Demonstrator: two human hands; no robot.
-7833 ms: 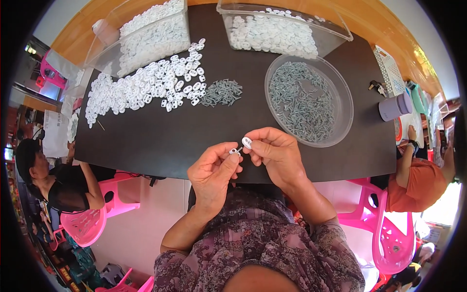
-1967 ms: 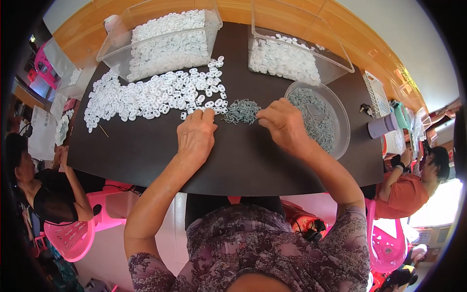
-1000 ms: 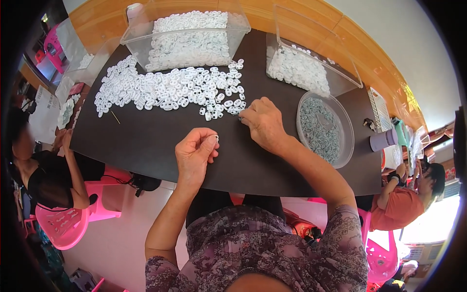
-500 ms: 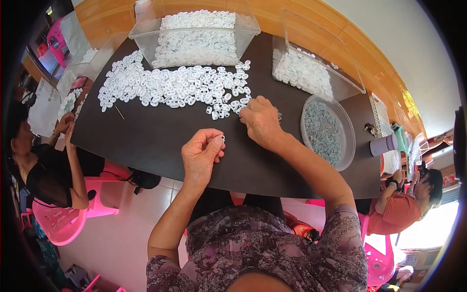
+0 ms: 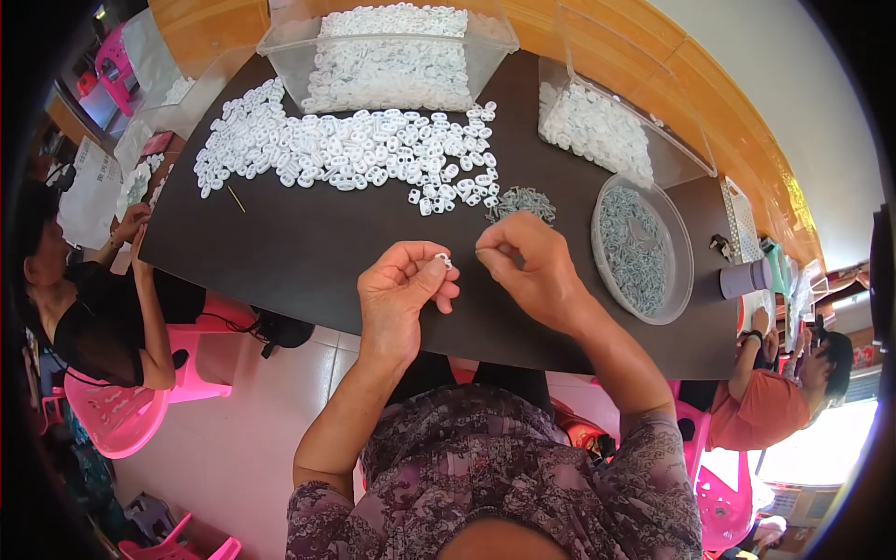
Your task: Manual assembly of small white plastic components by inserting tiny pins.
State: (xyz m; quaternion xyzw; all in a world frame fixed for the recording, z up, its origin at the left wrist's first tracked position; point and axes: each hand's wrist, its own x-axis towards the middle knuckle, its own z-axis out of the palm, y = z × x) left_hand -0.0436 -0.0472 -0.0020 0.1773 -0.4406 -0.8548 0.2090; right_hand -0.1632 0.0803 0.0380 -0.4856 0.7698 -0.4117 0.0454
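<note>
My left hand is closed, pinching a small white plastic piece with holes between thumb and fingertips. Just to its right, my right hand is closed too, thumb against forefinger; whatever lies between those fingertips is too small to make out. Beyond the right hand lies a small heap of grey metal screw-like pins. Farther off, a wide spread of white two-holed plastic pieces covers the dark table.
A big clear bin of white pieces stands at the back, a second clear bin at back right. A round tub holds more grey pins. A thin yellowish stick and a lidded purple-grey container are on the table. People sit left and right.
My right hand has drawn back from the grey heap toward my left hand, uncovering the heap. My left hand still grips the white piece. The whole view has shifted slightly.
</note>
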